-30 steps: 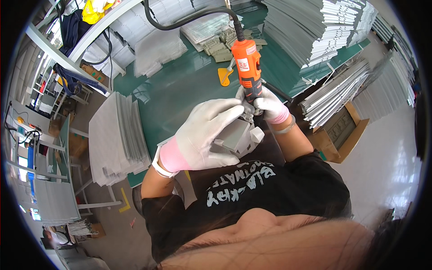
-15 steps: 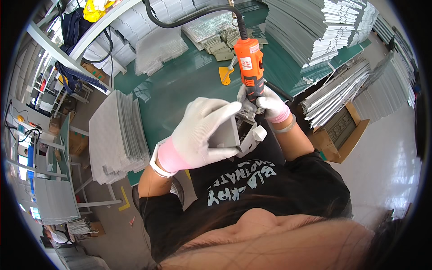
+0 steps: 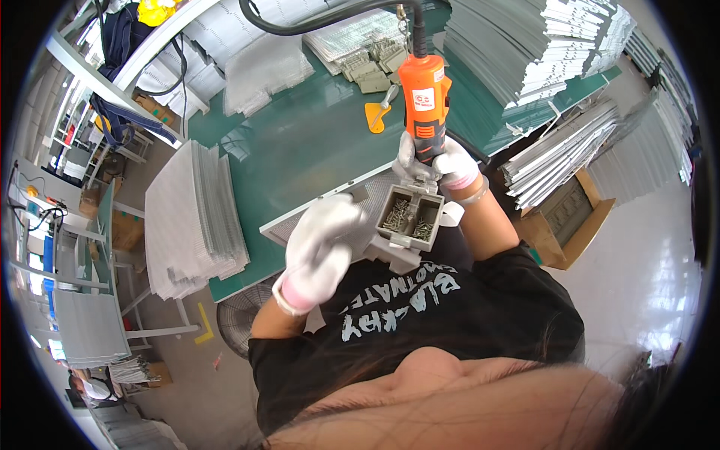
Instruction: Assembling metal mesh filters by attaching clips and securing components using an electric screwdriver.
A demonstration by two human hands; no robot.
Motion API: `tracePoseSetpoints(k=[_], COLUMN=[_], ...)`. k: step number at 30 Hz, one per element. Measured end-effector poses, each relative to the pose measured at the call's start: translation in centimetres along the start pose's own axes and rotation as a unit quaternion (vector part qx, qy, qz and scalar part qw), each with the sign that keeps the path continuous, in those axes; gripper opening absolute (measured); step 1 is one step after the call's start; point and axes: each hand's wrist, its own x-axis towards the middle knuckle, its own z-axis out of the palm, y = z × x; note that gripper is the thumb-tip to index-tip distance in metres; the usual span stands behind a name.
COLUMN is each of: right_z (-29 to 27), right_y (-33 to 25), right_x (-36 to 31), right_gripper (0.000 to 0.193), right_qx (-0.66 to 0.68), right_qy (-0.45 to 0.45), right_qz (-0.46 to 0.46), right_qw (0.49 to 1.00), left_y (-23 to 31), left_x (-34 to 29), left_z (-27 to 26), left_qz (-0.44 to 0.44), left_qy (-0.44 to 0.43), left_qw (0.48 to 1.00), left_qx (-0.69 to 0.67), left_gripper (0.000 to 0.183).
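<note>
An orange and black electric screwdriver (image 3: 424, 105) stands upright, its cable rising to the top. My right hand (image 3: 455, 166), in a white glove with a pink cuff, is closed around its lower end; the tip is hidden. Just in front of that hand, a grey box (image 3: 397, 241) has two compartments holding small screws (image 3: 396, 215). To its left is my left hand (image 3: 324, 236), also gloved and smeared by motion, so its fingers cannot be made out. A grey perforated panel (image 3: 289, 217) extends behind the left hand toward the box, partly hidden.
On the green table (image 3: 300, 150) lie a yellow-handled tool (image 3: 376, 117), grey brackets (image 3: 371, 71) and clear-wrapped sheets (image 3: 266, 75). Stacked panels stand at left (image 3: 191, 221) and at far right (image 3: 495, 45). An open carton (image 3: 574, 225) sits beside my right arm.
My left hand has moved left and down, away from the box. The box now shows its screws from above, and the perforated panel has come into sight. The screwdriver has shifted slightly right.
</note>
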Motion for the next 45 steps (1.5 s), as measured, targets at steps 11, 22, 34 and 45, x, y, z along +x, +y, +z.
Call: tracePoseSetpoints(k=[11, 22, 34, 45], right_z=[1.1, 1.7, 2.7, 1.2], right_y=[-0.9, -1.1, -1.3, -1.2], right_x=[-1.0, -2.0, -2.8, -2.9], right_gripper=[0.056, 0.063, 0.060, 0.059], right_qx=[0.094, 0.078, 0.040, 0.066], right_qy=[-0.020, 0.030, 0.021, -0.005], right_qz=[0.021, 0.038, 0.052, 0.052], right_qw=[0.995, 0.996, 0.998, 0.996], left_y=[-2.4, -2.9, -0.3, -0.6], left_x=[4.6, 4.5, 2.9, 3.0], left_z=[5.5, 6.6, 7.4, 8.5], left_qz=[-0.002, -0.011, -0.001, -0.034], left_qy=[-0.058, -0.028, -0.061, -0.043], left_qw=[0.991, 0.993, 0.997, 0.991], left_qx=[-0.123, -0.114, -0.052, -0.119], left_gripper=[0.062, 0.055, 0.038, 0.039])
